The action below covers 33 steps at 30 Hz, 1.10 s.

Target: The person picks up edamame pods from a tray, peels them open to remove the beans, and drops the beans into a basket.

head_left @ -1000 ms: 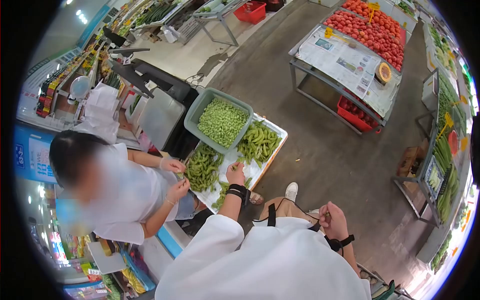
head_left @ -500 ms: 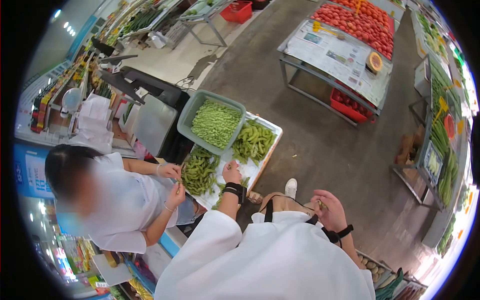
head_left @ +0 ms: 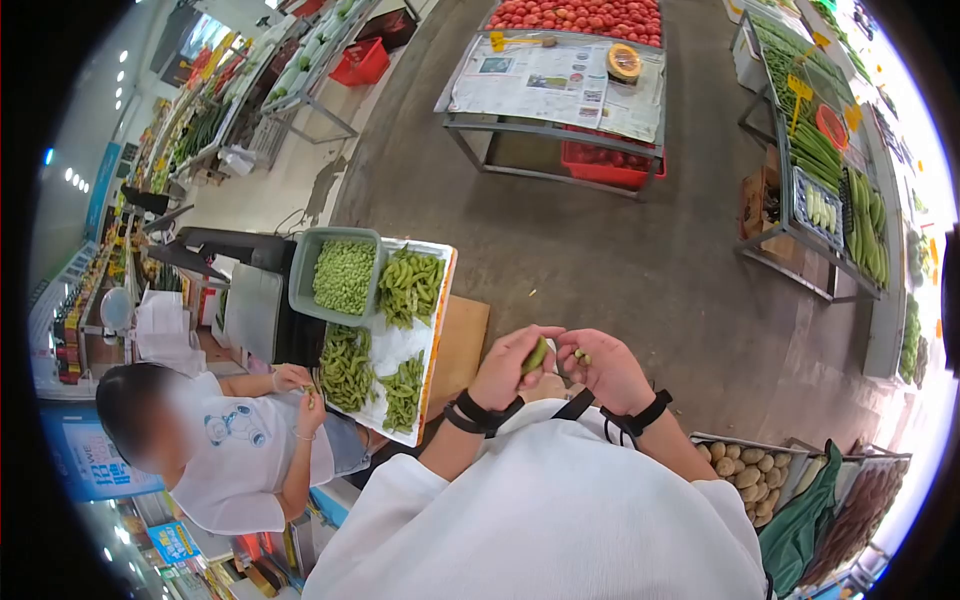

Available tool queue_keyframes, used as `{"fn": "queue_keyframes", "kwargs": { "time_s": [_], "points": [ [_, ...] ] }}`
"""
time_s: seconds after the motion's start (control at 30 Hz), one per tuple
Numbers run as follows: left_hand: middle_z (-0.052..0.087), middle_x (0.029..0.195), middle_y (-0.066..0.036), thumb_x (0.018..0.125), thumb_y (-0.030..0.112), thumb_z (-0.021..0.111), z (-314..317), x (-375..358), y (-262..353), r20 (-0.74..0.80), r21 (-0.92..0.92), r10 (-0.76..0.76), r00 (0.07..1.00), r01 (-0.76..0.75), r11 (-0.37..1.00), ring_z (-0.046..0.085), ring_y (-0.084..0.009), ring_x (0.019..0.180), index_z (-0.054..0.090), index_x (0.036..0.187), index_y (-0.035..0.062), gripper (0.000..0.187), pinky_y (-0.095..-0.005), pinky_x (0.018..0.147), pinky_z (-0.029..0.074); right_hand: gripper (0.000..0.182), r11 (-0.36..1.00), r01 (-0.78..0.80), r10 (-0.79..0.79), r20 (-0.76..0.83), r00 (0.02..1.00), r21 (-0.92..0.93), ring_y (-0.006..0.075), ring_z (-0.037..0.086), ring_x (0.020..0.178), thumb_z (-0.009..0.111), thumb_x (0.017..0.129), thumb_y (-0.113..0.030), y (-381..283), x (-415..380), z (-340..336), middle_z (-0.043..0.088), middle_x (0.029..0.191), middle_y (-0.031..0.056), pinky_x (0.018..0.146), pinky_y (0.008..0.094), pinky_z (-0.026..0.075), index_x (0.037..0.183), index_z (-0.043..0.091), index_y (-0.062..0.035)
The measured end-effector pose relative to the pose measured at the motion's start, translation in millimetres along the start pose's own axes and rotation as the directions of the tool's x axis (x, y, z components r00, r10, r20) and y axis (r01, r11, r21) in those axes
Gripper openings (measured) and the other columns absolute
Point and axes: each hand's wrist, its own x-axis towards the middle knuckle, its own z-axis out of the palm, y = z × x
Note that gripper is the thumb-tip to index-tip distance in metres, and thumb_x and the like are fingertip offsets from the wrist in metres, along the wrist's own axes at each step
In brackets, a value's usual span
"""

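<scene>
In front of my body, my left hand [head_left: 500, 375] is closed on a plump green bean pod [head_left: 536, 355]. My right hand [head_left: 610, 375] is beside it, fingers curled around a few shelled green beans [head_left: 581, 356]; the fingertips of both hands nearly touch. To the left is a white tray [head_left: 398, 345] bearing pods in several heaps: one at the far right [head_left: 411, 286], one at the left [head_left: 346, 368] and a smaller one nearer me [head_left: 403, 393]. A grey-green tub [head_left: 300, 285] on its far left corner holds many shelled beans [head_left: 344, 276].
A seated co-worker [head_left: 235, 440] at the left handles a small pod with both hands. Ahead stands a newspaper-covered table [head_left: 540, 85] with tomatoes and a cut melon [head_left: 623, 63]. Vegetable racks [head_left: 815, 190] line the right; potatoes [head_left: 750, 475] sit in a crate close by my right.
My left hand has left the pods on the tray and come rightward with a pod. My right hand has moved in to meet it. The view has turned to the right.
</scene>
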Motion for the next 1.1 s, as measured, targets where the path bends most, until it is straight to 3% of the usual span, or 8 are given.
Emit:
{"fn": "queue_keyframes", "kwargs": {
  "time_s": [0.1, 0.2, 0.37, 0.47, 0.57, 0.7, 0.97, 1.1],
  "points": [
    [0.053, 0.069, -0.002, 0.102, 0.031, 0.036, 35, 9, -16, 0.034, 0.126, -0.006, 0.999, 0.002, 0.992, 0.038, -0.0042, 0.048, 0.053, 0.125, -0.0002, 0.041, -0.017, 0.042, 0.028, 0.019, 0.958, 0.057, -0.066, -0.02, 0.998, -0.28, 0.0069, 0.054, 0.064, 0.053, 0.095, -0.013, -9, -23, -12, 0.063, 0.081, 0.0041, 0.053, 0.0179, 0.039, 0.107, 0.059, 0.0009],
    [0.054, 0.07, -0.002, 0.102, 0.031, 0.037, 60, 15, -25, 0.065, 0.217, -0.015, 0.998, 0.001, 0.976, 0.039, -0.0039, 0.048, 0.053, 0.125, 0.0007, 0.041, -0.0172, 0.042, 0.029, 0.014, 0.916, 0.224, -0.254, -0.049, 0.966, -0.333, 0.0034, 0.047, 0.054, 0.059, 0.091, -0.009, -14, -42, -15, 0.063, 0.075, 0.0025, 0.047, 0.0166, 0.031, 0.103, 0.059, -0.001],
    [0.063, 0.077, -0.004, 0.1, 0.026, 0.046, 83, 21, -33, 0.081, 0.254, 0.008, 0.997, -0.029, 0.967, 0.043, -0.0031, 0.05, 0.055, 0.116, 0.0016, 0.031, -0.017, 0.044, 0.031, 0.015, 0.96, 0.247, -0.269, -0.198, 0.943, -0.129, 0.0008, 0.041, 0.054, 0.06, 0.09, -0.009, -22, -60, -41, 0.058, 0.073, -0.0013, 0.046, 0.0161, 0.029, 0.102, 0.058, -0.0012],
    [0.066, 0.08, -0.005, 0.096, 0.017, 0.055, 84, 32, -48, 0.151, 0.43, 0.232, 0.961, -0.276, 0.86, 0.044, -0.0023, 0.051, 0.056, 0.108, 0.0029, 0.019, -0.0165, 0.045, 0.032, 0.016, 0.952, 0.305, -0.304, -0.219, 0.927, -0.033, 0.0003, 0.041, 0.054, 0.061, 0.091, -0.009, -27, -67, -49, 0.056, 0.073, -0.0028, 0.046, 0.0153, 0.028, 0.103, 0.058, -0.0008],
    [0.066, 0.079, -0.005, 0.092, 0.009, 0.059, 92, 34, -39, 0.108, 0.344, 0.193, 0.975, -0.219, 0.913, 0.044, -0.0019, 0.052, 0.054, 0.104, 0.0037, 0.014, -0.0166, 0.045, 0.032, 0.015, 0.945, 0.328, -0.318, -0.222, 0.922, 0.009, 0.0004, 0.041, 0.054, 0.06, 0.091, -0.009, -28, -73, -48, 0.055, 0.072, -0.0026, 0.046, 0.0153, 0.028, 0.103, 0.058, -0.0004],
    [0.065, 0.076, -0.005, 0.092, 0.009, 0.059, 103, 37, -37, 0.131, 0.348, 0.205, 0.97, -0.239, 0.906, 0.045, -0.0025, 0.052, 0.052, 0.101, 0.0031, 0.012, -0.0165, 0.045, 0.032, 0.013, 0.93, 0.364, -0.365, -0.193, 0.911, -0.039, 0.0008, 0.041, 0.054, 0.06, 0.091, -0.008, -23, -74, -55, 0.056, 0.072, -0.0016, 0.046, 0.0157, 0.029, 0.101, 0.06, 0.0003],
    [0.063, 0.072, -0.006, 0.093, 0.006, 0.058, 107, 42, -48, 0.17, 0.351, 0.296, 0.94, -0.338, 0.873, 0.046, -0.0031, 0.052, 0.051, 0.093, 0.0053, 0.007, -0.017, 0.044, 0.033, 0.006, 0.904, 0.425, -0.418, -0.284, 0.863, -0.037, 0.0032, 0.043, 0.051, 0.057, 0.09, -0.006, -19, -72, -50, 0.055, 0.066, 0.0001, 0.044, 0.0176, 0.03, 0.089, 0.059, -0.0003],
    [0.063, 0.072, -0.007, 0.093, 0.006, 0.058, 106, 40, -45, 0.151, 0.249, 0.242, 0.959, -0.273, 0.929, 0.045, -0.0032, 0.05, 0.05, 0.091, 0.0058, 0.008, -0.0174, 0.043, 0.032, 0.007, 0.893, 0.45, -0.424, -0.297, 0.856, 0.022, 0.0048, 0.045, 0.052, 0.054, 0.089, -0.003, -14, -64, -48, 0.053, 0.065, 0.0001, 0.044, 0.0182, 0.031, 0.082, 0.056, -0.0027]
  ]
}}
